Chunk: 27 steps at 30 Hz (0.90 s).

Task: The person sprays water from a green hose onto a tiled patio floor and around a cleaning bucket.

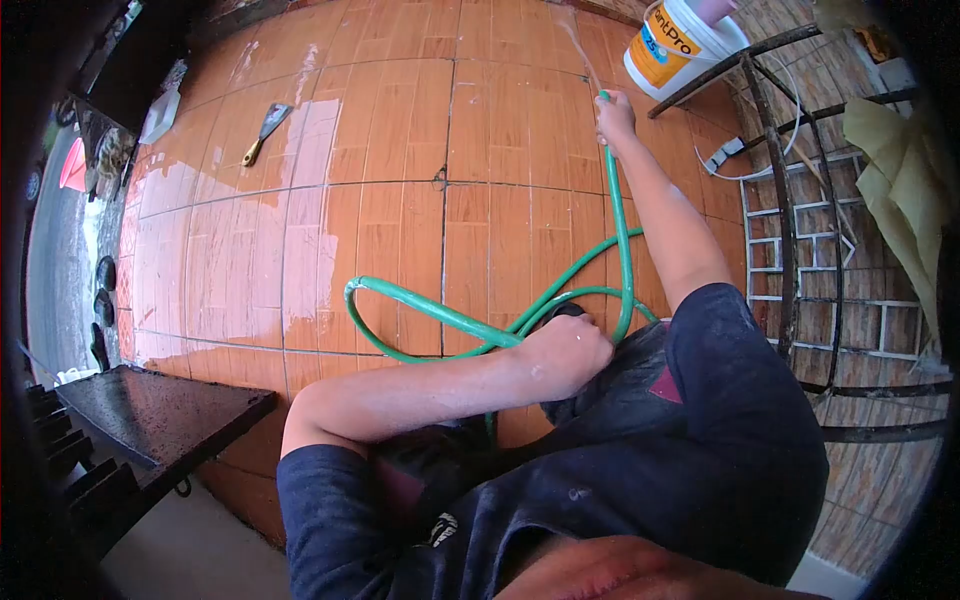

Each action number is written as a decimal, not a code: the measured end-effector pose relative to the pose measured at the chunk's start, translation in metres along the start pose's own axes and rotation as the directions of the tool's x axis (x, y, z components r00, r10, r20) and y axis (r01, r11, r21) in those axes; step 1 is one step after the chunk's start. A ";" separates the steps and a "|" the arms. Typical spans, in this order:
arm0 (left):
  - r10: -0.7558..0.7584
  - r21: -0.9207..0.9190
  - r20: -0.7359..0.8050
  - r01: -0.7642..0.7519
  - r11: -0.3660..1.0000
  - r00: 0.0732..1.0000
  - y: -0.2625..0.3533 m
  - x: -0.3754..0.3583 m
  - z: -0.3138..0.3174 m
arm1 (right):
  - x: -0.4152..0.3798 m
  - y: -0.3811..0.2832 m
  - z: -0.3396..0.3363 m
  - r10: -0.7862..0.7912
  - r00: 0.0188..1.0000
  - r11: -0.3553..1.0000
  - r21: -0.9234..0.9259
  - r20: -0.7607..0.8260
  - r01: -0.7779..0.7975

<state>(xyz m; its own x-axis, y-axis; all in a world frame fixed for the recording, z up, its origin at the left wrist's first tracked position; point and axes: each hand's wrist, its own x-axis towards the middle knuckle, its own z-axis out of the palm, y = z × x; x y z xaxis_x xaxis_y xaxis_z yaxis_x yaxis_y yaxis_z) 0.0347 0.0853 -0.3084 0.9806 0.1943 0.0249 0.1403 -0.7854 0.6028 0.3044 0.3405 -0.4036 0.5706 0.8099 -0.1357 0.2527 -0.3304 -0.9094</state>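
My right hand (615,118) reaches out ahead, closed round the end of a green garden hose (618,210). A thin stream of water leaves the hose tip toward the far floor. My left hand (568,355) is a fist close to my body, with a thicker-looking stretch of the same hose running into it; its fingertips are turned away from view. Between the hands and to their left the hose lies in loops. Farther left, a putty knife (267,134) with a yellowish handle rests on the wet tiles.
Orange-brown floor tiles (390,130) shine with water on the left. A white paint bucket (680,45) stands at the far right, near a black metal frame (785,220) with a yellowish cloth (895,200). At lower left is a dark metal panel (150,415).
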 end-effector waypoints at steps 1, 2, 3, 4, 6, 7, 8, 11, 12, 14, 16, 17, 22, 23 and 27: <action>-0.003 -0.004 -0.006 0.003 1.000 1.000 -0.001 0.000 0.002 | 0.000 0.000 0.001 0.000 1.000 1.000 0.000 0.000 0.000; -0.006 -0.008 -0.013 0.006 1.000 1.000 -0.001 0.001 0.004 | 0.001 0.000 0.004 -0.015 1.000 1.000 -0.004 0.019 0.016; -0.008 -0.007 -0.013 0.008 1.000 1.000 0.000 0.001 0.003 | 0.002 0.000 0.006 -0.031 0.999 0.999 -0.007 0.039 0.032; -0.008 0.001 -0.013 0.008 1.000 1.000 0.000 0.000 0.003 | 0.002 0.000 0.007 -0.033 0.999 0.999 -0.005 0.041 0.033; -0.013 0.010 -0.011 0.013 1.000 1.000 0.001 0.000 0.002 | -0.001 -0.002 0.010 -0.056 0.994 0.997 -0.043 0.092 0.060; -0.017 0.008 0.002 0.017 1.000 1.000 0.002 0.000 0.001 | -0.005 -0.004 0.013 -0.056 0.994 0.997 -0.041 0.096 0.060; -0.020 0.006 0.016 0.020 1.000 1.000 0.003 0.000 0.000 | -0.008 -0.007 0.014 -0.035 0.991 0.998 -0.046 0.127 0.041; 0.000 0.016 0.000 0.000 1.000 1.000 0.004 -0.002 -0.003 | -0.011 -0.010 0.020 -0.029 0.986 0.997 -0.067 0.165 0.040; -0.004 0.017 0.000 0.004 1.000 1.000 0.005 -0.003 -0.002 | -0.012 -0.011 0.023 -0.044 0.985 0.995 -0.081 0.169 0.058; -0.006 0.031 -0.106 0.010 0.999 0.994 0.008 -0.004 0.000 | -0.014 -0.013 0.028 -0.041 0.980 0.996 -0.074 0.194 0.057; -0.016 0.023 -0.050 0.017 1.000 0.999 0.008 -0.004 -0.006 | -0.019 -0.019 0.032 -0.038 0.975 0.996 -0.067 0.220 0.054; -0.020 0.014 0.008 0.020 1.000 1.000 0.008 -0.004 -0.008 | -0.021 -0.022 0.034 -0.026 0.971 0.997 -0.067 0.237 0.043; -0.011 0.033 -0.006 0.011 0.999 1.000 0.008 -0.004 -0.002 | -0.032 -0.030 0.046 -0.073 0.964 0.995 -0.054 0.254 0.090; -0.012 0.021 -0.008 0.012 1.000 1.000 0.008 -0.004 -0.002 | -0.034 -0.032 0.048 -0.072 0.957 0.994 -0.053 0.282 0.090; -0.012 0.049 -0.001 0.012 0.999 1.000 0.010 -0.004 -0.003 | -0.040 -0.042 0.054 -0.048 0.942 0.996 -0.058 0.332 0.071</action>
<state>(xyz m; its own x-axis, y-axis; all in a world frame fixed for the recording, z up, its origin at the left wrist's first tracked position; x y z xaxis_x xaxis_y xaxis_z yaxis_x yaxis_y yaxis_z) 0.0314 0.0781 -0.3003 0.9787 0.2044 0.0187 0.1586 -0.8110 0.5632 0.2287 0.3481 -0.3809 0.2658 0.9398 -0.2147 0.3376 -0.2994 -0.8924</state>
